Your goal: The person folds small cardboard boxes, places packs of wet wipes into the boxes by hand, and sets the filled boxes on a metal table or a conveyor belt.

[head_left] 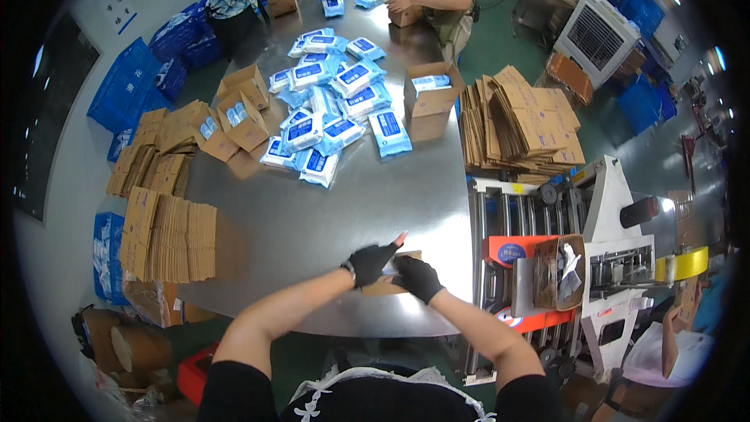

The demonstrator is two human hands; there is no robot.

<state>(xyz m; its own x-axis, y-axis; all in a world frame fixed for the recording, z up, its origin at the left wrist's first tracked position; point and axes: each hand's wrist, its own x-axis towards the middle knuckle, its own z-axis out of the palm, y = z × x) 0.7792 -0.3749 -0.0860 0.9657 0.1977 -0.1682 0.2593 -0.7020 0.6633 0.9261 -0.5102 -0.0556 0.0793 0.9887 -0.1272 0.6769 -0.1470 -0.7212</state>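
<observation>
Two gloved hands are working a small flat cardboard box (388, 272) at the near edge of the steel surface (312, 219). The left hand (370, 260) is gripping the box's left side, one finger sticking out; the right hand (418, 277) is closing over its right end. Stacks of flattened cartons (168, 238) are lying far left, blue wipe packs (328, 109) are piling up beyond, and a taping machine (601, 258) is standing to the right.

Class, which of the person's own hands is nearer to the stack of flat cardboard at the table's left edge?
Left. The left hand lies closer to the cardboard stack; the right hand sits just beyond it, farther right.
</observation>
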